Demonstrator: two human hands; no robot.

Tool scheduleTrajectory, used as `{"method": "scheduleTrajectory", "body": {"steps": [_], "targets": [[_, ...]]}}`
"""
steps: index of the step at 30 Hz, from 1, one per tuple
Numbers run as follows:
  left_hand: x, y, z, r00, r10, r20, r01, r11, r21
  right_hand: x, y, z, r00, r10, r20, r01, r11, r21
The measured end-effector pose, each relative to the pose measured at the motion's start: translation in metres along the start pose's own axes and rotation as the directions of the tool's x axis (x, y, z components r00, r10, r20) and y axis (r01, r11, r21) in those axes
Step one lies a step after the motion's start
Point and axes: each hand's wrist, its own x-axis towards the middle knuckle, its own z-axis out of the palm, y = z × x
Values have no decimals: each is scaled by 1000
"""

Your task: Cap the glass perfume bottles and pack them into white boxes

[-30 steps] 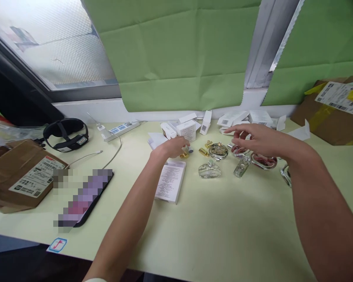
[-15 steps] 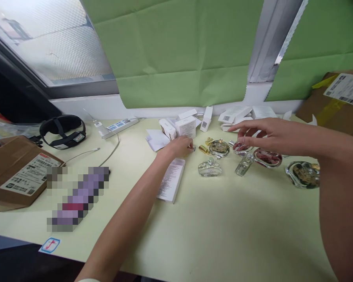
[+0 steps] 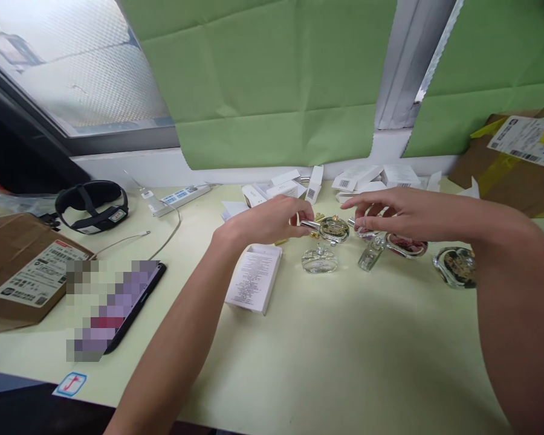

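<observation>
My left hand [image 3: 278, 217] is closed around a small silver tube [image 3: 310, 225] that points right, its end near an ornate round perfume bottle [image 3: 334, 229]. My right hand [image 3: 392, 208], fingers bent and apart, is over a small bottle with a silver cap [image 3: 352, 222]; the fingers partly hide it, and whether they touch it I cannot tell. Just below that hand are a slim clear bottle [image 3: 370, 254] and a dark red perfume bottle [image 3: 407, 245]. A clear perfume bottle [image 3: 320, 261] stands in front of the ornate one. Gold pieces are partly covered by my left hand.
A white printed box [image 3: 254, 281] lies below my left wrist. Several white cartons [image 3: 358, 178] line the back. Another ornate bottle [image 3: 456, 267] is by my right forearm. Leftward are a phone [image 3: 138, 305], a head strap [image 3: 93, 208], a power strip [image 3: 184, 199] and a brown parcel [image 3: 9, 260].
My left hand has moved right and slightly up, and the silver tube now shows clearly in its fingers. My right hand stays over the bottles. The view has shifted slightly.
</observation>
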Motion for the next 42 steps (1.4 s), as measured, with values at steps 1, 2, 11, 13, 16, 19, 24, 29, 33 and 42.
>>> {"method": "scheduleTrajectory", "body": {"steps": [1, 2, 11, 13, 16, 19, 24, 29, 33, 42], "targets": [[-2, 5, -2, 1000, 29, 2, -29, 1000, 2, 0, 0, 0, 1000, -8, 2, 8, 1000, -7], [-4, 10, -3, 998, 57, 7, -57, 998, 3, 0, -1, 0, 1000, -12, 2, 12, 1000, -11], [-2, 24, 5, 994, 92, 56, -93, 996, 17, -2, -8, 1, 999, 46, 3, -46, 999, 11], [-2, 24, 6, 994, 91, 58, -92, 996, 18, -2, -9, 1, 999, 51, 6, -51, 999, -3], [-3, 24, 6, 993, 100, 61, -102, 994, 30, -2, -10, 2, 998, 58, 5, -58, 998, -17], [-2, 25, 7, 993, 91, 79, -93, 995, 28, -2, -11, 2, 998, 65, 0, -65, 998, -14], [2, 26, 12, 988, 91, 121, -92, 996, 7, -2, -13, 4, 1000, 19, 6, -19, 1000, 19], [-1, 24, 10, 989, 73, 126, -73, 997, -12, 0, -21, 6, 999, 0, 41, -3, 999, 50], [-5, 24, 3, 993, 60, 99, -59, 998, -12, 2, -29, 8, 999, -49, 12, 49, 999, 7], [-3, 25, 4, 990, 114, 81, -113, 994, -14, 18, -36, 25, 992, -120, 49, 119, 993, 21]]}}
